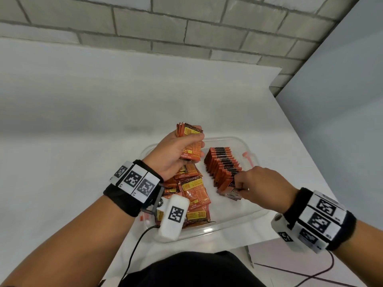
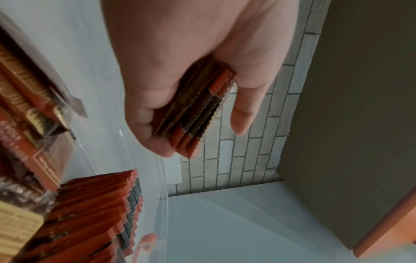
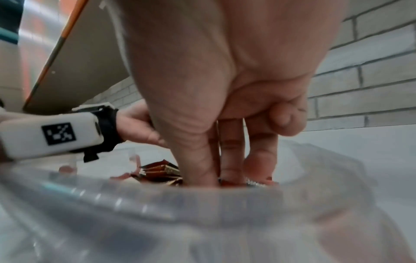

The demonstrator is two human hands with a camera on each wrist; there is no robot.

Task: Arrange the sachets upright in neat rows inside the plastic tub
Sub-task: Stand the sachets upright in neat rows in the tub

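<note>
Orange-red sachets (image 1: 222,166) with yellow panels, clear tub (image 1: 234,219), white table (image 1: 83,131), grey brick-patterned wall (image 1: 186,23).

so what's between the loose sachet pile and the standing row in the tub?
Head view: a bare strip of tub floor separates the loose pile from the standing row. The left hand holds a stack above its far end.

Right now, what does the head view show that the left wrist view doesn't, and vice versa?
Head only: the right hand pinching a sachet at the near end of the upright row, plus the loose pile filling the tub's left side.

Left wrist only: the zigzag cut ends of the stack, with fingers curled round it.

Both: the left hand gripping that stack above the clear tub, and the row.
</note>
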